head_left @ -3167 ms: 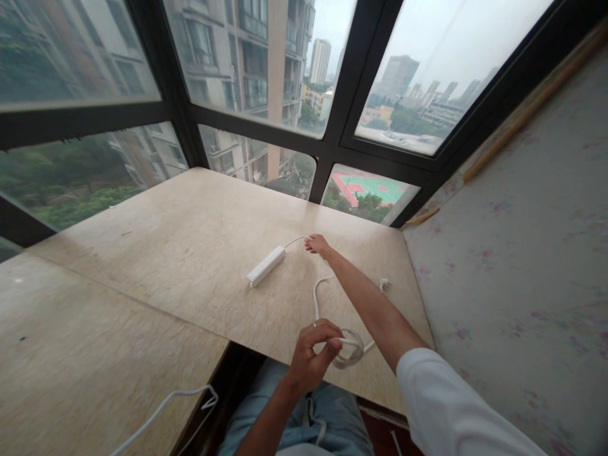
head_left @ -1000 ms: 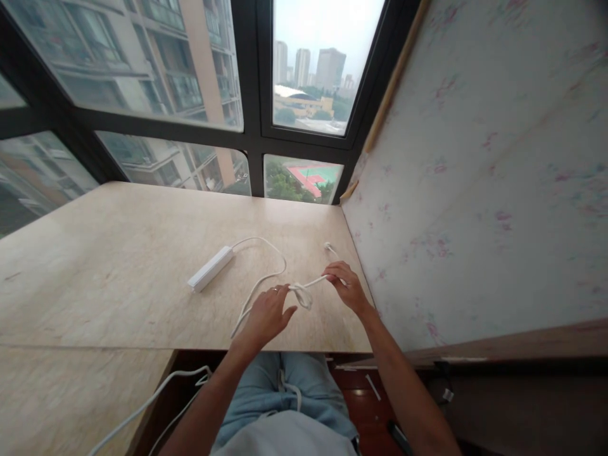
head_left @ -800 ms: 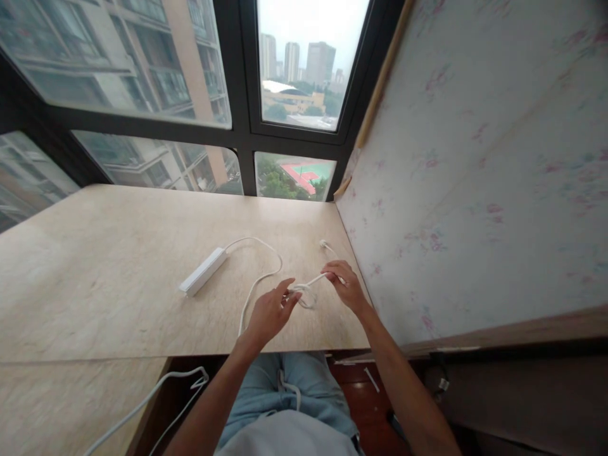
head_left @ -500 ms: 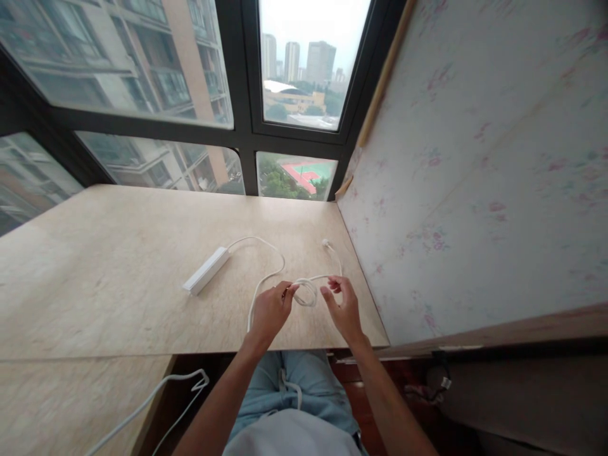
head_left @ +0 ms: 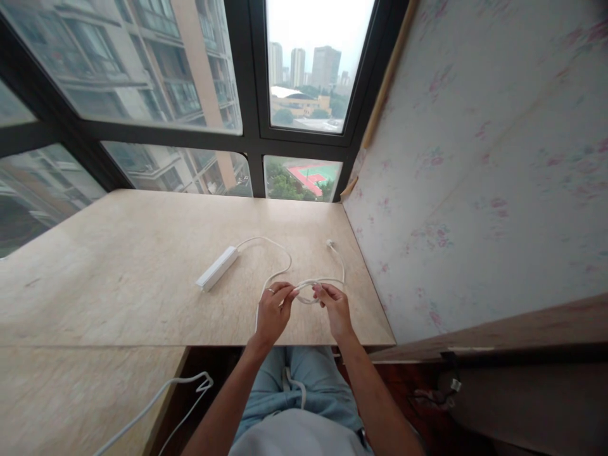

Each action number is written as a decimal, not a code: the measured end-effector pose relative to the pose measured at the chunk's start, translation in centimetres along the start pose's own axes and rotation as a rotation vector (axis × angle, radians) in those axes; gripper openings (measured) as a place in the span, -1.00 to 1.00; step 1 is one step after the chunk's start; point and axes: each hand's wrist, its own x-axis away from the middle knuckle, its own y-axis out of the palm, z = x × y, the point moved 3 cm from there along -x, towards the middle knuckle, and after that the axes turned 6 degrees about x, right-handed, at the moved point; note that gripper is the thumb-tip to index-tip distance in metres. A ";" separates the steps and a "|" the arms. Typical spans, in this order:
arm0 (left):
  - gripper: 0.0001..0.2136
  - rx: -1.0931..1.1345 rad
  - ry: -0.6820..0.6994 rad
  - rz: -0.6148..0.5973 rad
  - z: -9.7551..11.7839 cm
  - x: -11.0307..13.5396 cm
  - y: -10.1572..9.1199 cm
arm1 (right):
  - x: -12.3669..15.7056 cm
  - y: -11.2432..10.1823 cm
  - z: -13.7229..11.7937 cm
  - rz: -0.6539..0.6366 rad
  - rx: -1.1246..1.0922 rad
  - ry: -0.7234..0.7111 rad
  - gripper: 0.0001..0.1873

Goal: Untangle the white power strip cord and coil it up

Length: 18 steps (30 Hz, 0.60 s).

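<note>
A white power strip point(head_left: 217, 268) lies on the beige wooden tabletop point(head_left: 142, 266). Its white cord point(head_left: 280, 250) curves right and toward me into a small coil point(head_left: 306, 291), then runs on to the plug point(head_left: 329, 243) near the right wall. My left hand point(head_left: 274, 311) pinches the coil's left side with closed fingers. My right hand point(head_left: 332, 307) pinches its right side, fingers closed too. Both hands rest just above the table's near edge.
Large dark-framed windows point(head_left: 251, 126) stand behind the table. A floral-papered wall point(head_left: 475, 177) closes off the right side. Another white cable point(head_left: 156, 399) hangs below the table's left section. My lap in light blue trousers point(head_left: 304, 392) is under the table edge.
My right hand has come in from the cord's far side to grip the coil beside my left hand. The coil has tightened between both hands.
</note>
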 end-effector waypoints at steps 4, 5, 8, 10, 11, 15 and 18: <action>-0.84 0.015 -0.042 -0.045 -0.5 -0.3 -0.5 | -0.2 0.8 0.2 -0.077 -0.143 0.056 -0.75; -0.84 0.017 -0.057 -0.056 -0.7 -0.4 -0.7 | -0.3 0.8 -0.1 -0.123 -0.142 0.062 -0.75; -0.84 0.024 -0.101 -0.071 -1.0 -0.8 -1.2 | -0.8 0.6 -1.1 -0.298 -0.050 0.042 -0.74; -0.84 0.027 -0.095 -0.080 -0.8 -1.0 -1.3 | -1.1 0.4 -1.7 -0.395 0.015 0.022 -0.74; -0.84 0.024 -0.076 -0.089 -0.6 -1.1 -1.2 | -1.3 0.2 -1.9 -0.419 0.031 0.023 -0.74; -0.84 -0.028 0.033 -0.148 0.3 -1.7 -0.6 | -1.8 -0.1 -2.0 -0.387 0.056 0.061 -0.70; -0.88 -0.091 0.057 -0.177 0.3 -2.3 0.0 | -2.0 0.1 -1.9 -0.330 0.067 0.061 -0.67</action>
